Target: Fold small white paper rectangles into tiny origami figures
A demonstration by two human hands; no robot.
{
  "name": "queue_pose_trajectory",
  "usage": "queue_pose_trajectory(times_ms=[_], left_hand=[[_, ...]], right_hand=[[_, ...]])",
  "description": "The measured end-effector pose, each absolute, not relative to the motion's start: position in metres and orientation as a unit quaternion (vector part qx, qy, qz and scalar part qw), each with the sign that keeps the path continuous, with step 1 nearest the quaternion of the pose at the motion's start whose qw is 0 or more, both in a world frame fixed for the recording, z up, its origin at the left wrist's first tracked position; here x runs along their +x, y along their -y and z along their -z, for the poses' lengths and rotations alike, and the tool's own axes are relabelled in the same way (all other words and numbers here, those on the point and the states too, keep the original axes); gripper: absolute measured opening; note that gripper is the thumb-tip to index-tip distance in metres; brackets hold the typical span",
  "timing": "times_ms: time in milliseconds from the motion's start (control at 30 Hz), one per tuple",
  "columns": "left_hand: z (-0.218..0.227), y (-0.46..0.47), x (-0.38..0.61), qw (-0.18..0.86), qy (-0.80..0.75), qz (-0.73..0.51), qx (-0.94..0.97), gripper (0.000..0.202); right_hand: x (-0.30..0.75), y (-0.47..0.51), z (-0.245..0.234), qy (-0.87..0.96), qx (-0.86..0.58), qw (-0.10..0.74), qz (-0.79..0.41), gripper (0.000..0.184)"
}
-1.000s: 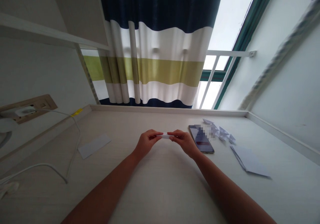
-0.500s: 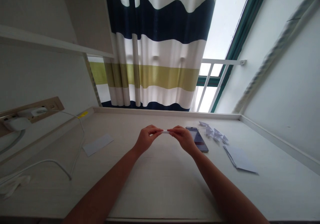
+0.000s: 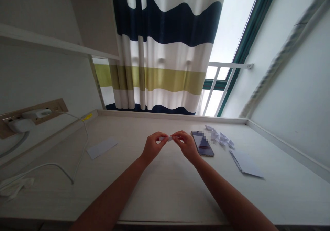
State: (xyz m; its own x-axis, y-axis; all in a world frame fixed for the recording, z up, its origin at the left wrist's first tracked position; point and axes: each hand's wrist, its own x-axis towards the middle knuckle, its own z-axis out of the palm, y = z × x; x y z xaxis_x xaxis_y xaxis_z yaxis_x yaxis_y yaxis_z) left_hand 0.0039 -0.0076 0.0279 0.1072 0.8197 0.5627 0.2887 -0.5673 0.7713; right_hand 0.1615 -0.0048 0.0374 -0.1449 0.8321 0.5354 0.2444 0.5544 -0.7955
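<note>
Both of my hands are raised a little above the pale desk (image 3: 165,189) near its middle. Between them is a small folded strip of white paper (image 3: 165,139). My left hand (image 3: 152,146) pinches the strip's left end with thumb and fingers closed. My right hand (image 3: 186,145) pinches its right end in the same way. The two hands sit close together, almost touching. A dark phone (image 3: 202,143) lies flat on the desk just right of my right hand.
Several small folded paper pieces (image 3: 222,138) lie behind the phone, with a stack of white sheets (image 3: 246,164) further right. A single sheet (image 3: 102,148) lies at the left, beside a white cable (image 3: 74,169) running to a wall socket (image 3: 31,116). A striped curtain (image 3: 162,62) hangs behind.
My hands have drawn closer together, so less of the paper strip shows between them. The view has tilted and shifted slightly.
</note>
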Motion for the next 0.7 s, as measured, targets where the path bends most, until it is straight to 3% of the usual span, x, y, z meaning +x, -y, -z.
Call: queue_pose_trajectory(times_ms=[367,700], left_hand=[[-0.014,0.008,0.009,0.23,-0.395,-0.549,0.699,0.014],[-0.013,0.006,0.0,0.31,-0.409,-0.526,0.678,0.016]], right_hand=[[0.161,0.0,-0.018,0.697,-0.382,0.527,-0.301,0.01],[0.171,0.001,-0.021,0.678,-0.352,0.492,-0.418,0.011]])
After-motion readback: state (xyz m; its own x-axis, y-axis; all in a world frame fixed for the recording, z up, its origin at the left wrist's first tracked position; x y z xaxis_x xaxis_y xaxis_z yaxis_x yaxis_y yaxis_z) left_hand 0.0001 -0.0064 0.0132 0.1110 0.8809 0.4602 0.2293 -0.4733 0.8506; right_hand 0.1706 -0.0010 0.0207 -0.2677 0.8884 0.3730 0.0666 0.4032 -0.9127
